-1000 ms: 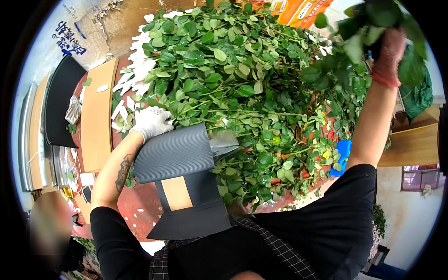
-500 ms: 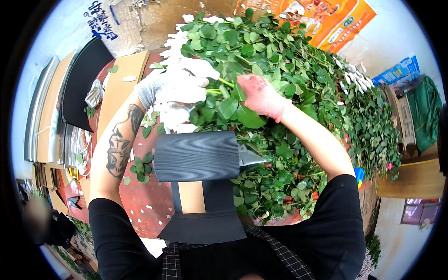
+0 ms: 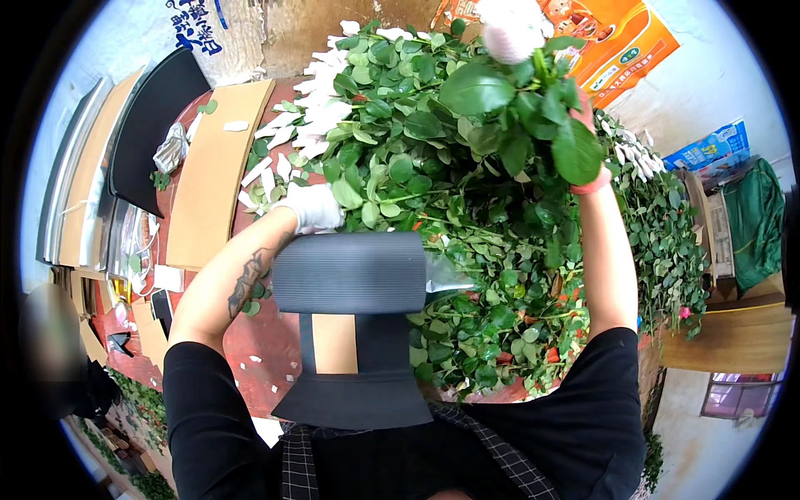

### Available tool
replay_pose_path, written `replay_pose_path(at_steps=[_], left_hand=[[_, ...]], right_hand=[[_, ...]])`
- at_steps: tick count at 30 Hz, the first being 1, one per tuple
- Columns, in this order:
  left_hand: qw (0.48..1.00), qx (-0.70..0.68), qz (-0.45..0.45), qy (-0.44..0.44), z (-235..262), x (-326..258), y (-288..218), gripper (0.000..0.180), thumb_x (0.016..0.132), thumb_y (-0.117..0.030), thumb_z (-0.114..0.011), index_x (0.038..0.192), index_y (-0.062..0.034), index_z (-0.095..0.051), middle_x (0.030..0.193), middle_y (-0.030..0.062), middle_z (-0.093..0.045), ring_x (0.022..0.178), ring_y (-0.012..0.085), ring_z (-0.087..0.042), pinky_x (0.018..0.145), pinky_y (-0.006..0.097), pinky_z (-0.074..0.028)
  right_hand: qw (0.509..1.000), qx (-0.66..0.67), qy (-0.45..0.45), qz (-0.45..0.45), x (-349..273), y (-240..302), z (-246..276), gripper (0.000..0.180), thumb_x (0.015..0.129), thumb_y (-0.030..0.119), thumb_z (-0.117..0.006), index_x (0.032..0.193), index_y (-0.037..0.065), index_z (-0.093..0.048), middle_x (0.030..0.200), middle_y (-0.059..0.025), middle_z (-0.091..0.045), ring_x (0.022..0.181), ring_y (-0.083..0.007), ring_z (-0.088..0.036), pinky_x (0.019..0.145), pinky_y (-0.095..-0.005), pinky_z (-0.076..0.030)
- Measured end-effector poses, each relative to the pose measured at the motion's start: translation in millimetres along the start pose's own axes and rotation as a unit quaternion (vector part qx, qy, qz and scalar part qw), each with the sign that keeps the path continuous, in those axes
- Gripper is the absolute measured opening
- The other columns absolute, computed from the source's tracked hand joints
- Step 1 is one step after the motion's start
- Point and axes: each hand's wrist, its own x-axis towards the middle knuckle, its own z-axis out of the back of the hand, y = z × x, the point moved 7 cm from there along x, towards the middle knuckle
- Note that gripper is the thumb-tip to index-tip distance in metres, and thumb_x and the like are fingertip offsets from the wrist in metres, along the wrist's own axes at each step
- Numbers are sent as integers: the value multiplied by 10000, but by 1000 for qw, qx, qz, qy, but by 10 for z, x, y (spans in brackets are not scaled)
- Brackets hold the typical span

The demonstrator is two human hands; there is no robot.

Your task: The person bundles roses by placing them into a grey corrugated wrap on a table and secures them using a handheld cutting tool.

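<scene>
My right hand (image 3: 590, 137), in a pink glove, is raised at the far right of the leaf pile. It is closed round a leafy rose (image 3: 510, 33) whose head is wrapped in a white, pinkish net sleeve. Large leaves cover most of the fingers, and I cannot tell whether more than one stem is held. My left hand (image 3: 315, 208), in a white-grey glove, is low at the pile's left edge, just beyond a black ribbed roll (image 3: 350, 273); its fingers are mostly hidden. Under both arms spreads a heap of rose stems (image 3: 417, 125) with white-sleeved heads (image 3: 321, 87).
A cardboard strip (image 3: 218, 167) and a curved black panel (image 3: 162, 137) stand at the left of the red table (image 3: 258, 350). An orange bag (image 3: 637, 50) is against the back wall. At the right are a green bag (image 3: 754, 225) and a wooden surface (image 3: 729, 333).
My right hand has moved right and up with the rose, its head now high at the back. My left hand has let go of the white-sleeved heads and come down toward the black roll.
</scene>
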Motion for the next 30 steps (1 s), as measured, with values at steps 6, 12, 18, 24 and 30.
replay_pose_path(at_steps=[6, 12, 18, 24, 30], left_hand=[[790, -563, -187, 154, 538, -137, -167, 342, 784, -80, -652, 1098, 27, -571, 792, 48, -607, 676, 135, -595, 596, 257, -514], [788, -565, -245, -15, 1126, -465, -625, 371, 846, -85, -608, 1192, 28, -537, 1032, 122, -625, 876, 190, -630, 706, 299, -549], [740, -594, -291, -122, 1506, -932, -399, 474, 953, -388, -492, 1301, -69, -453, 1126, 57, -583, 960, 151, -571, 851, 277, -473], [744, -595, -251, -170, 1292, -1595, -40, 425, 934, -328, -529, 1254, -51, -489, 1106, 63, -588, 892, 123, -555, 771, 268, -448], [740, -605, -219, -199, 860, -1861, 311, 453, 918, -324, -547, 1227, 2, -493, 1038, 46, -587, 833, 111, -549, 734, 258, -446]], right_hand=[[978, -22, 202, 48, -210, -243, -307, 662, 833, 214, -641, 1395, 52, -330, 1404, -156, -397, 1230, -255, -469, 1040, -375, -388], [839, -449, 299, -70, -248, -626, -922, 649, 768, 202, -619, 1314, -55, -380, 1279, -235, -484, 1210, -362, -445, 1032, -407, -359], [912, -402, -84, -11, 93, 684, 796, 452, 895, 132, -540, 1312, 1, -427, 1254, -128, -528, 1146, -247, -508, 983, -356, -413], [569, -693, -403, 185, -983, 3201, 3366, 345, 973, 213, -422, 1265, 37, -477, 1201, -82, -541, 1064, -196, -527, 941, -330, -420], [741, -498, -412, 180, -1728, 3363, 2688, 326, 969, 213, -412, 1240, 50, -488, 1138, -89, -552, 1012, -207, -537, 882, -340, -438]])
